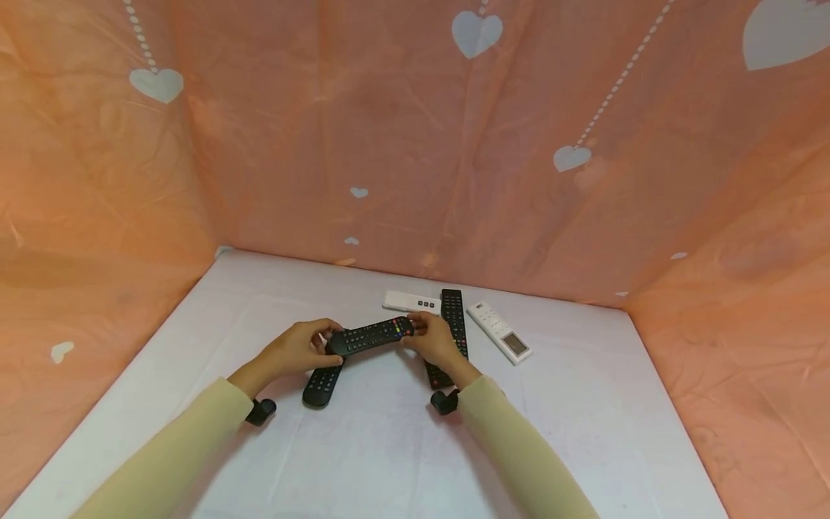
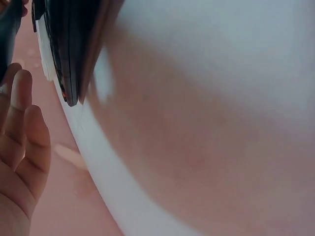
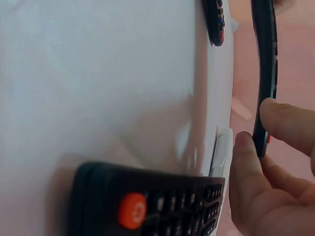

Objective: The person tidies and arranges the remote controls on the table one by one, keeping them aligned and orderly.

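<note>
A black remote control [image 1: 369,337] with coloured buttons near its right end is held above the table between both hands. My left hand [image 1: 292,351] grips its left end, thumb along the near edge. The right hand [image 1: 434,340] pinches the other end between thumb and fingers, as the right wrist view also shows on the thin side of the remote [image 3: 266,64]. Beneath the left end, a second black remote [image 1: 320,388] lies on the table, its upper part hidden. Under the right hand and wrist lies a longer black remote [image 1: 452,310], showing an orange-red button in the right wrist view.
A white remote [image 1: 405,300] lies behind the right hand, beside the long black one. Farther right rests another white remote [image 1: 499,331] with a small grey display. Orange cloth walls [image 1: 389,144] with pale hearts enclose the white table [image 1: 583,432] at the back and both sides.
</note>
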`<state>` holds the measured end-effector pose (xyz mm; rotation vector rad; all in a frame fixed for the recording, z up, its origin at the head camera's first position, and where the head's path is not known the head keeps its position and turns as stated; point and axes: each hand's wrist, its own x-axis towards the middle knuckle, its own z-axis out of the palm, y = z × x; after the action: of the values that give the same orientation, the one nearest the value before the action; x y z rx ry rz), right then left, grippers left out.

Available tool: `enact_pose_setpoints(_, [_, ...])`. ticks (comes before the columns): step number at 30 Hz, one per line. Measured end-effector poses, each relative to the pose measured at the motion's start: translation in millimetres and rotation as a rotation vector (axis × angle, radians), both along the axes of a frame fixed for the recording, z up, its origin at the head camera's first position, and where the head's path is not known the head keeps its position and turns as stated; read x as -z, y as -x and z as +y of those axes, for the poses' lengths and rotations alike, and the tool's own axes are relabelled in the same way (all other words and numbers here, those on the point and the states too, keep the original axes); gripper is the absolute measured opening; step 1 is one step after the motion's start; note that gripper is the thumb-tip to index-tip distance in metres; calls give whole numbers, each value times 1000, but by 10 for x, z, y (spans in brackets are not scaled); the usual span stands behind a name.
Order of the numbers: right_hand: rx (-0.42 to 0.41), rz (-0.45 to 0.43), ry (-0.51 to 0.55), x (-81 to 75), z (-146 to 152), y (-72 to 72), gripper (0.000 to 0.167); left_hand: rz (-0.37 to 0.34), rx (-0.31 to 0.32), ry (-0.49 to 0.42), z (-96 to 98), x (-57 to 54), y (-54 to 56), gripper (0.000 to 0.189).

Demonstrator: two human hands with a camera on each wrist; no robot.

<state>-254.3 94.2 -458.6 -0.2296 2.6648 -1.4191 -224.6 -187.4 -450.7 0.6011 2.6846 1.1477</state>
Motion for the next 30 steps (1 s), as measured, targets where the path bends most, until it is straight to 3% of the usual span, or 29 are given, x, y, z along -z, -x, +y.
enact_pose_setpoints(15, [-78, 25, -56, 7, -33, 63, 43, 48, 47, -17, 70, 31, -272, 50])
enact_pose_setpoints(24, [-162, -24, -9, -7, -88, 69, 43, 38, 50, -5, 88, 76, -416, 51])
enact_pose_setpoints(30, [-221, -8, -19, -12, -173, 80, 42, 79, 59, -1, 93, 88, -498, 54])
